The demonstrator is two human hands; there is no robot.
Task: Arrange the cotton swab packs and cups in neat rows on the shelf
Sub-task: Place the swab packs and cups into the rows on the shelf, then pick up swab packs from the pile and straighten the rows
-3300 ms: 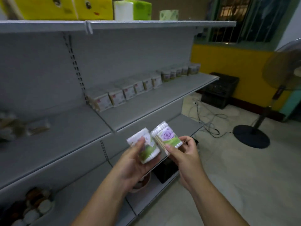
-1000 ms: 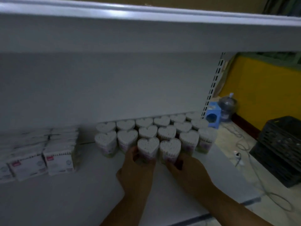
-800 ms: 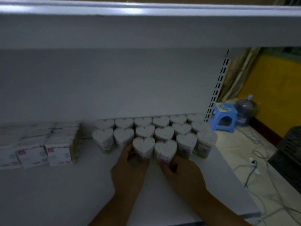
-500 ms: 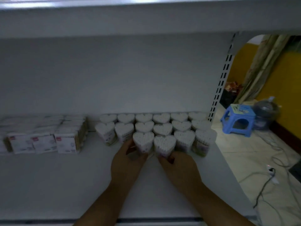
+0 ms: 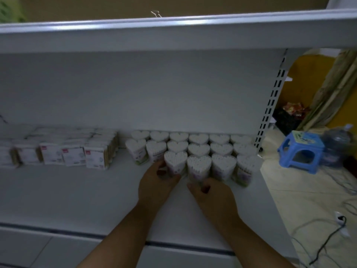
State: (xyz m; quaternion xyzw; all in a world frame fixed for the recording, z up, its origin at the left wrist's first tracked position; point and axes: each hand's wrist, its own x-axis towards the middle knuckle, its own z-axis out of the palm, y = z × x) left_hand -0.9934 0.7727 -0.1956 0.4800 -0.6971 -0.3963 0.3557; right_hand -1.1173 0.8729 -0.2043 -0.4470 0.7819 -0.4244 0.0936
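Hands met at the front row of heart-shaped cotton swab cups (image 5: 191, 147): left hand (image 5: 156, 182) gripped one cup (image 5: 175, 161), right hand (image 5: 210, 192) pinched its neighbour (image 5: 199, 165). Cups held white swabs; boxed swab packs (image 5: 73, 149) stood left of them on the shelf (image 5: 77, 200).

- The left hand (image 5: 154, 185) covers the lower front of one heart-shaped swab cup (image 5: 175, 161); whether its fingers actually grip the cup cannot be told.
- The right hand (image 5: 210, 194) hides the base of the neighbouring cup (image 5: 199, 165).
- Both forearms are cut off by the bottom edge.
- Labels on the boxed swab packs (image 5: 74, 156) are too blurred to read.
- The packs at far left run past the frame edge.
- The back-row cups (image 5: 178, 136) show only their tops.
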